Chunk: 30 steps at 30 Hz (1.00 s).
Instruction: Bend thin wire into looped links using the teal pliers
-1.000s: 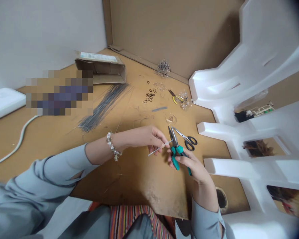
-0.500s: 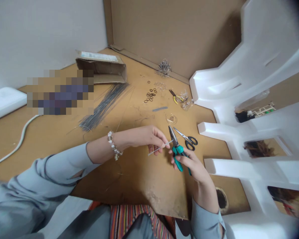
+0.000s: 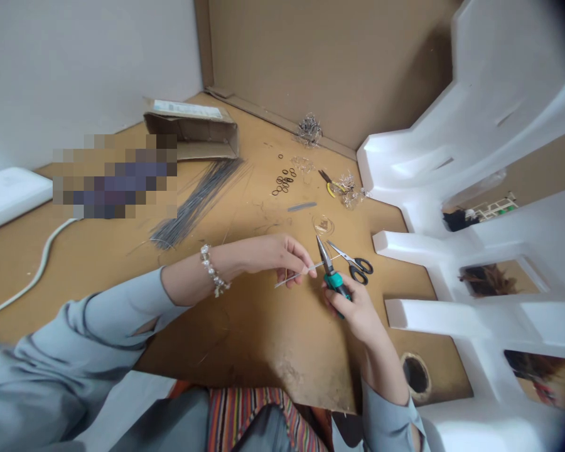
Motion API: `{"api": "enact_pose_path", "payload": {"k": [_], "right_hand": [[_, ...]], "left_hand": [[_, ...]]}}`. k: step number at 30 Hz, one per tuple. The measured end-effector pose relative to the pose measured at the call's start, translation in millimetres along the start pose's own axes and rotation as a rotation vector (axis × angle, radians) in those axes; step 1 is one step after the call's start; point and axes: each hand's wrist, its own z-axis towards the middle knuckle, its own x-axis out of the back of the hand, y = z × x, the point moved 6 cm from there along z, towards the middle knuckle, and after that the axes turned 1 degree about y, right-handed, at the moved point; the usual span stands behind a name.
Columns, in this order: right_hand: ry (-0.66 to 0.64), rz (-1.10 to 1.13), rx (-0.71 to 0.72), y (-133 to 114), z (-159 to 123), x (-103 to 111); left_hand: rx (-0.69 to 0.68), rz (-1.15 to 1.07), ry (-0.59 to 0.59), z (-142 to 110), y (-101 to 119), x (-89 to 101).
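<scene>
My left hand (image 3: 277, 254) pinches a short length of grey wire (image 3: 294, 276) between thumb and fingers above the brown board (image 3: 245, 326). A bead bracelet (image 3: 211, 271) sits on that wrist. My right hand (image 3: 351, 307) is closed round the teal handles of needle-nose pliers (image 3: 328, 267). The plier jaws are shut on the wire's right end. Both hands hover just above the board, close together.
Black-handled scissors (image 3: 355, 263) lie just right of the pliers. A bundle of grey wires (image 3: 198, 198), black rings (image 3: 283, 179), yellow-handled pliers (image 3: 329, 182) and a cardboard box (image 3: 195, 129) lie farther back. White foam blocks (image 3: 452, 188) stand at the right. A white cable (image 3: 28, 276) runs at the left.
The plier jaws, open a second ago, have shut on the wire end. My right hand has turned and the wire now tilts lower at its left end.
</scene>
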Motion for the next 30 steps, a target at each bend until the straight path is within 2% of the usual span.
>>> {"api": "enact_pose_path", "payload": {"k": [2,4,7,9,11,13,15,18,20,23,30], "right_hand": [[0.067,-0.046,0.021,2,1,7],[0.191,-0.101,0.022,5,1,19],[0.353,-0.292,-0.019,10,1,33],[0.346,-0.482,-0.067,11,2,32],[0.285,-0.636,-0.074,10,3,25],[0.238,-0.718,-0.010,7,3,16],[0.216,-0.752,0.081,3,2,8],[0.207,-0.776,0.177,2,1,-1],[0.210,-0.785,0.204,2,2,-4],[0.226,-0.800,0.210,4,3,-6],[0.252,-0.783,0.232,4,2,-6]], "left_hand": [[-0.003,0.011,-0.010,0,-1,0.0],[0.000,0.021,-0.036,1,-4,-1.0],[-0.029,0.028,-0.062,1,-6,-1.4],[-0.075,0.034,-0.076,0,-3,-0.5],[-0.130,0.049,-0.063,-2,1,4.3],[-0.184,0.090,0.016,-3,5,16.2],[-0.217,0.165,0.170,-3,6,36.2],[-0.162,0.251,0.447,-1,0,73.1],[-0.153,0.253,0.554,3,-1,92.5],[-0.133,0.401,0.635,17,8,112.1],[-0.080,0.708,0.648,78,41,132.3]]}}
